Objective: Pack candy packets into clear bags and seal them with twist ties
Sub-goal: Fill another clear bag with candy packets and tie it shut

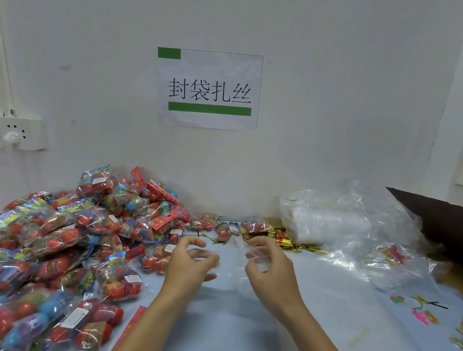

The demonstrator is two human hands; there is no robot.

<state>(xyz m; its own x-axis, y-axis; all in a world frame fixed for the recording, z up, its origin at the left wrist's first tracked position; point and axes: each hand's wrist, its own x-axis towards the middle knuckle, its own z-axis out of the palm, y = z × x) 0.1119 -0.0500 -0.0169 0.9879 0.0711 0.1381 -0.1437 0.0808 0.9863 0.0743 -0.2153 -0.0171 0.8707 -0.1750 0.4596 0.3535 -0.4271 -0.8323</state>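
Both hands, the left hand (191,258) and right hand (269,264), are pinching a thin clear bag (232,266) with curled fingers above the table (234,336), risking a slip, while candy packets (50,240) are lying piled left and gold twist ties (289,240) beyond.

Both hands are raised over the pale blue desk (310,307) with fingers curled, the left hand (189,260) and right hand (269,264) pinching a thin clear bag (231,258) between them. A big heap of filled candy packets (50,243) covers the desk's left side. Behind the hands lie gold twist ties (289,240), and further right a stack of clear bags (326,222). A paper sign (210,89) hangs on the wall.
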